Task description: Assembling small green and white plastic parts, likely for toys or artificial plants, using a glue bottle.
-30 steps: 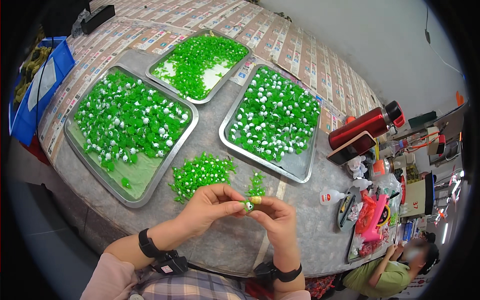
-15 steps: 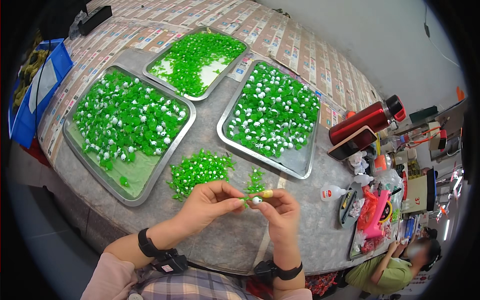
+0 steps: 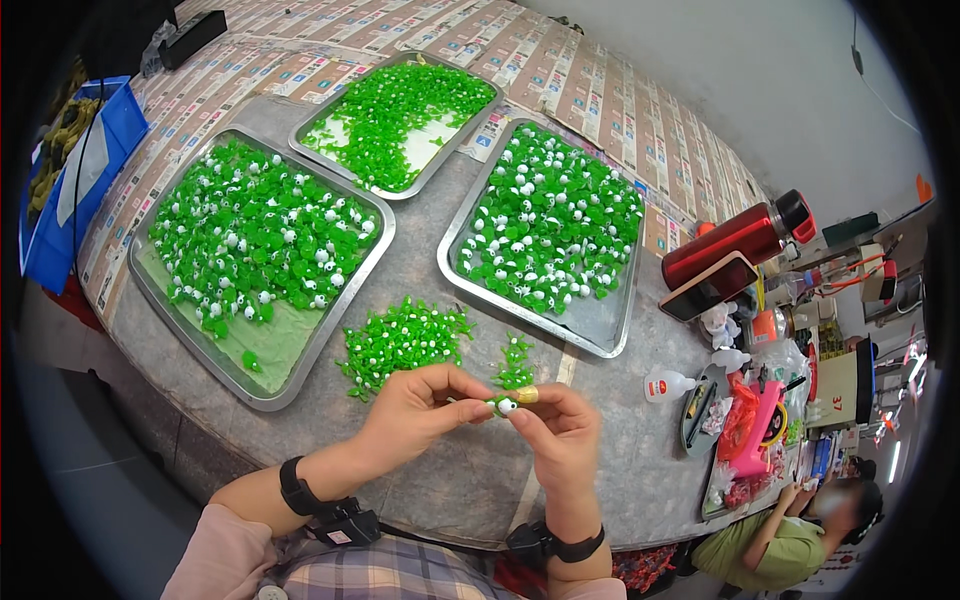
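Observation:
Close together in front of me, both hands pinch small parts at their fingertips. My left hand (image 3: 425, 405) grips a small green plastic piece, mostly hidden by the fingers. Between the thumb and fingers of my right hand (image 3: 560, 430) is a white panda-like head (image 3: 506, 406) with dark spots, touching the green piece. A finger of this hand wears a yellow wrap. Just beyond the hands lie a pile of small green pieces with whitish spots (image 3: 400, 345) and a smaller green cluster (image 3: 516, 362).
Metal trays stand around: the left (image 3: 285, 370) and right (image 3: 530, 330) hold green-and-white pieces, the far one (image 3: 425, 145) small green pieces. To the right are a red flask (image 3: 720, 245), a phone (image 3: 710, 287), a white bottle (image 3: 668, 385) and a pink tool (image 3: 755, 430). Another person (image 3: 770, 545) sits beyond.
The white head and the green piece, held slightly apart before, now meet between my fingertips. My hands have drawn a little closer together.

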